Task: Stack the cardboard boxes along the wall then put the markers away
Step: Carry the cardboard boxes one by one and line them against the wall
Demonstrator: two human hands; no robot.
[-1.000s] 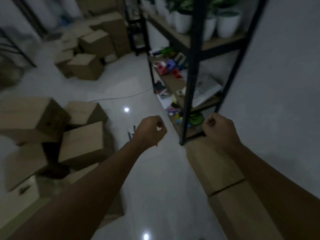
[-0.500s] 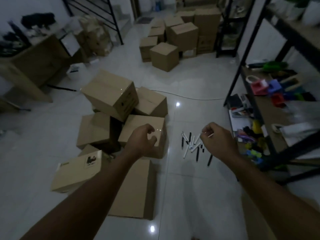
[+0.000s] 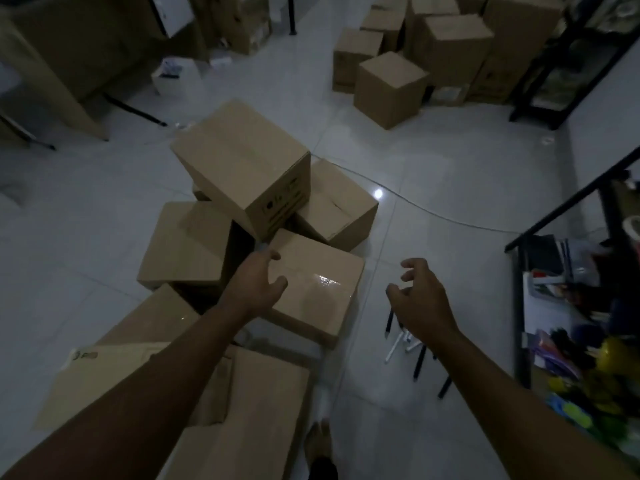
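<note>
A jumble of brown cardboard boxes lies on the white tiled floor in front of me. The nearest sealed box [image 3: 318,289] sits in the middle, with shiny tape on top. A larger box [image 3: 242,161] is tilted on top of the pile behind it. My left hand [image 3: 256,282] hovers over the near box's left corner, fingers spread and holding nothing. My right hand [image 3: 420,299] is out to the right of that box, fingers loosely curled and empty. Below it, several black and white markers [image 3: 412,344] lie scattered on the floor, partly hidden by my wrist.
More boxes [image 3: 391,88] stand stacked at the far wall. A black metal shelf [image 3: 519,306] with coloured clutter runs along the right. A white cable [image 3: 433,209] crosses the floor. A wooden desk [image 3: 52,64] is at the far left. Flat boxes [image 3: 242,410] lie by my foot [image 3: 320,441].
My view has swung left and down from the shelf to the box pile. Both hands have opened from fists, and the left hand has reached over the near box.
</note>
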